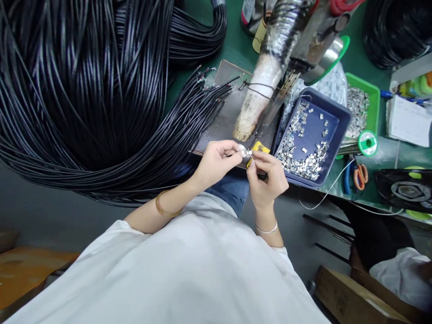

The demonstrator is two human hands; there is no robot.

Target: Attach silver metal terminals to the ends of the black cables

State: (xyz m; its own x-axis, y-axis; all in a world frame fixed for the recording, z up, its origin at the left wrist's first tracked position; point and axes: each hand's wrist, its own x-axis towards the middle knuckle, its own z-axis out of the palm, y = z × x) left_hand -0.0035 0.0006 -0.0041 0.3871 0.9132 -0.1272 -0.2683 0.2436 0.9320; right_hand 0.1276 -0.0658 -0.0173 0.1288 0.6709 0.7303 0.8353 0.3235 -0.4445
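Right hand [268,177]: thumb and index nearly closed, pinching a small metal piece [249,153]. Left hand [221,162]: fingertips pinched on a small white item [241,149], next to the metal piece; whether they touch, can't tell. Yellow object [260,147] just behind right fingertips. Blue tray [312,139] of metal parts to the right, green tray [371,96] beyond. Black cables [101,90] heaped left. White-wrapped tube [254,99] ahead of hands.
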